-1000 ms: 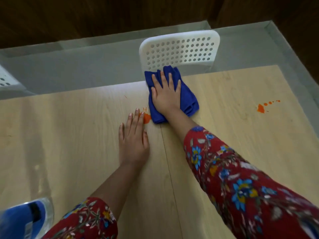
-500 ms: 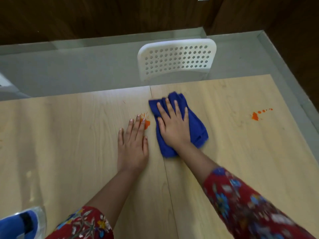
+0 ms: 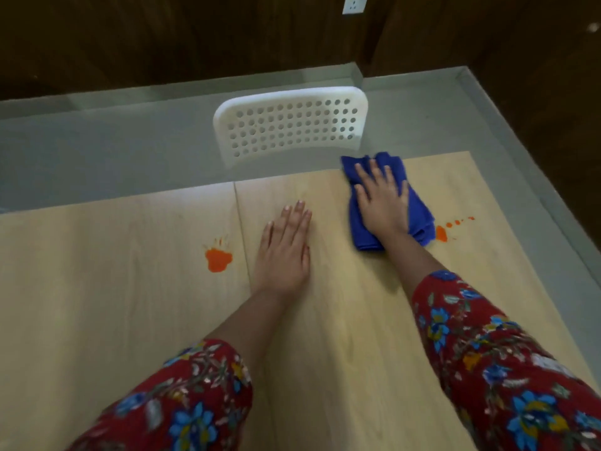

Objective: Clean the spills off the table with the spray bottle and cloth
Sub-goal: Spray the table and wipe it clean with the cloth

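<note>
The right hand, right of centre in the upper half of the frame, lies flat with its fingers straight and slightly spread, its palm pressing down on the blue cloth. The cloth is folded into a thick pad directly under that hand. It shows beyond the fingertips toward the table's far edge, along the hand's right side, and as a folded end below the heel of the palm, beside the wrist. Just beside the cloth's lower right corner, nearly touching it, is the small orange spill, with a trail of tiny drops running off to its right. The left hand, near the frame's centre, rests palm down on the bare table, fingers straight and close together, holding nothing; a strip of wood separates it from the cloth. Left of this hand, across the seam where two tabletop panels meet, lies the larger orange spill, a blob with thin streaks fanning from its upper edge, well apart from the cloth. Both forearms enter from the bottom of the frame in red floral sleeves. Beyond the table's far edge, at upper centre, a white perforated chair back stands against the grey floor, and a white wall socket shows on the dark wood wall at the top edge.
</note>
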